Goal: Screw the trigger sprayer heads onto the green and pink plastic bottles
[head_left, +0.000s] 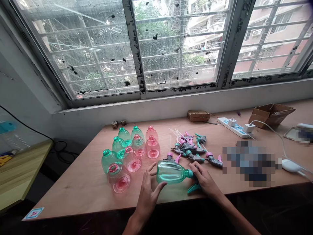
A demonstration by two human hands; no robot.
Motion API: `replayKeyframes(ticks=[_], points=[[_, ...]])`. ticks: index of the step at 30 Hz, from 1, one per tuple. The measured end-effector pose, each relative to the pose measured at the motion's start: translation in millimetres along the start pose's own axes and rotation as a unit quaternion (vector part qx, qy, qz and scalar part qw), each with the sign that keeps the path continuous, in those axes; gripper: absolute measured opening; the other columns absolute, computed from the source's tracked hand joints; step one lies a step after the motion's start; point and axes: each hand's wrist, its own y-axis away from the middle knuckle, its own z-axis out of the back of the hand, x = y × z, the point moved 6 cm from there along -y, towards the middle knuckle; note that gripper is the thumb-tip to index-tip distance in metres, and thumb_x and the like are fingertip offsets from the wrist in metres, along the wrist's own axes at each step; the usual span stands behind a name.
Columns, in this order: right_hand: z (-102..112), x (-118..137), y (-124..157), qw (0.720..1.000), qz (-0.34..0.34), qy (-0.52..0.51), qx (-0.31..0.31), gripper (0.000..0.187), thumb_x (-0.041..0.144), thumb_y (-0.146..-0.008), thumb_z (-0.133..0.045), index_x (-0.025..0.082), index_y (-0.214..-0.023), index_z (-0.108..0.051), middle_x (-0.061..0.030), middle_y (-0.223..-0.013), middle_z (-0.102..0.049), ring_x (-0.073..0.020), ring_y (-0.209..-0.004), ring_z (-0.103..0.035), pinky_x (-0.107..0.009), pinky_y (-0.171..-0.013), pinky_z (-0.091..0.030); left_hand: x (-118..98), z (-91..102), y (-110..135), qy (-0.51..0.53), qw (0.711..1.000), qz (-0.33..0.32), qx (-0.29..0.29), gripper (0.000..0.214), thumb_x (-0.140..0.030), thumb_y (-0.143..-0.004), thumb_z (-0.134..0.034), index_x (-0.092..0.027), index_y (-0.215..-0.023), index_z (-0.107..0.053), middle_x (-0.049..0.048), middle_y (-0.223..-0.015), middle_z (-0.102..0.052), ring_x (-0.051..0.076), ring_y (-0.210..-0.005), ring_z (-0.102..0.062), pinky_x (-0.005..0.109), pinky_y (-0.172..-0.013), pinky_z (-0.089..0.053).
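A green transparent spray bottle (pixel 171 172) lies sideways in the air over the table's front edge, its neck to the right. My right hand (pixel 204 179) is closed around the sprayer head at the neck; the green trigger (pixel 193 188) hangs below. My left hand (pixel 149 189) is at the base end, thumb and fingers spread apart, with the thumb tip by the lower side. Whether it bears any weight I cannot tell. Behind the bottle lies a pile of trigger sprayer heads (pixel 188 147), pink and green with grey bodies and white tubes.
Several green bottles (pixel 109 160) and pink bottles (pixel 132 160), all uncapped, stand at the left on the wooden table (pixel 80 182). A power strip (pixel 234 128), a cardboard box (pixel 270 116) and a white cable run along the right. A blurred patch covers something at the right.
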Motion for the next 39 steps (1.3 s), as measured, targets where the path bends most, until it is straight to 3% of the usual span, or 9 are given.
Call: replayKeyframes(ticks=[3, 8, 11, 16, 20, 26, 30, 34, 39], points=[[-0.5, -1.7, -0.2, 1.0, -0.004, -0.004, 0.003, 0.04, 0.059, -0.095, -0.047, 0.025, -0.075, -0.047, 0.0059, -0.064, -0.043, -0.0168, -0.058, -0.042, -0.028, -0.055, -0.036, 1.7, -1.5, 0.3, -0.002, 1.0, -0.013, 0.009, 0.039, -0.029, -0.089, -0.07, -0.026, -0.125, -0.055, 0.0106, -0.152, -0.043, 0.032, -0.142, -0.038, 0.054, -0.117, -0.03], [-1.0, -3.9, -0.6, 1.0, -0.004, -0.002, 0.005, 0.039, 0.058, -0.096, -0.046, 0.025, -0.076, -0.046, 0.0058, -0.063, -0.044, -0.0168, -0.057, -0.042, -0.028, -0.054, -0.035, 1.3, -5.3, 2.4, 0.048, 0.998, 0.005, 0.04, 0.047, -0.033, -0.08, -0.08, -0.024, -0.119, -0.055, 0.0145, -0.152, -0.043, 0.033, -0.134, -0.049, 0.047, -0.106, -0.048], [-1.3, -3.6, -0.9, 1.0, 0.0, 0.004, 0.006, 0.039, 0.057, -0.096, -0.046, 0.024, -0.075, -0.046, 0.0058, -0.064, -0.043, -0.0166, -0.058, -0.042, -0.028, -0.055, -0.035, -0.6, -3.9, 3.2, 0.035, 0.999, -0.005, 0.023, 0.034, -0.034, -0.087, -0.073, -0.024, -0.114, -0.056, 0.0131, -0.15, -0.046, 0.033, -0.138, -0.045, 0.05, -0.111, -0.042], [-2.6, -1.0, -1.2, 1.0, 0.009, 0.018, 0.012, 0.039, 0.056, -0.097, -0.046, 0.024, -0.075, -0.046, 0.0059, -0.066, -0.04, -0.0164, -0.061, -0.04, -0.028, -0.058, -0.034, -3.0, -2.9, 6.3, -0.028, 0.998, -0.055, -0.004, 0.049, -0.03, -0.092, -0.067, -0.027, -0.135, -0.044, 0.012, -0.152, -0.044, 0.031, -0.144, -0.035, 0.055, -0.117, -0.031], [-3.6, 1.2, -0.9, 0.999, 0.014, 0.025, 0.015, 0.039, 0.056, -0.096, -0.047, 0.023, -0.076, -0.048, 0.0058, -0.067, -0.039, -0.0162, -0.062, -0.039, -0.028, -0.059, -0.033, -3.2, -3.7, 5.9, -0.027, 0.998, -0.047, 0.016, 0.063, -0.037, -0.081, -0.079, -0.026, -0.133, -0.045, 0.0141, -0.152, -0.041, 0.034, -0.143, -0.037, 0.056, -0.116, -0.033], [-3.9, 1.3, 0.2, 1.0, 0.01, 0.023, 0.017, 0.039, 0.057, -0.096, -0.046, 0.023, -0.076, -0.047, 0.006, -0.066, -0.038, -0.016, -0.061, -0.039, -0.028, -0.058, -0.034, -5.9, -2.9, 3.7, -0.021, 0.997, -0.074, 0.006, 0.049, -0.029, -0.095, -0.063, -0.028, -0.139, -0.041, 0.0115, -0.154, -0.039, 0.029, -0.145, -0.035, 0.054, -0.117, -0.031], [-3.8, 1.7, 0.4, 1.0, 0.009, 0.019, 0.015, 0.039, 0.058, -0.096, -0.045, 0.023, -0.077, -0.047, 0.006, -0.066, -0.038, -0.0159, -0.06, -0.039, -0.028, -0.056, -0.035, -5.4, -4.8, 4.9, -0.004, 0.998, -0.064, 0.019, 0.065, -0.035, -0.083, -0.078, -0.027, -0.137, -0.042, 0.0139, -0.155, -0.037, 0.032, -0.144, -0.035, 0.05, -0.111, -0.042], [-3.9, 3.2, 1.3, 1.0, 0.01, 0.016, 0.015, 0.039, 0.058, -0.095, -0.047, 0.023, -0.076, -0.048, 0.0056, -0.066, -0.04, -0.0163, -0.062, -0.041, -0.027, -0.058, -0.035, -2.5, -4.0, 4.8, -0.007, 0.999, -0.04, 0.013, 0.043, -0.035, -0.091, -0.068, -0.026, -0.128, -0.048, 0.0134, -0.152, -0.044, 0.032, -0.144, -0.035, 0.056, -0.116, -0.033], [-2.3, 3.0, 0.6, 1.0, 0.0, -0.001, 0.017, 0.039, 0.058, -0.096, -0.045, 0.024, -0.076, -0.045, 0.0056, -0.064, -0.044, -0.0163, -0.059, -0.042, -0.027, -0.055, -0.036, -0.3, -5.5, 5.3, -0.021, 0.998, -0.056, 0.012, 0.043, -0.031, -0.096, -0.06, -0.027, -0.136, -0.043, 0.0124, -0.154, -0.041, 0.031, -0.145, -0.034, 0.055, -0.118, -0.032]])
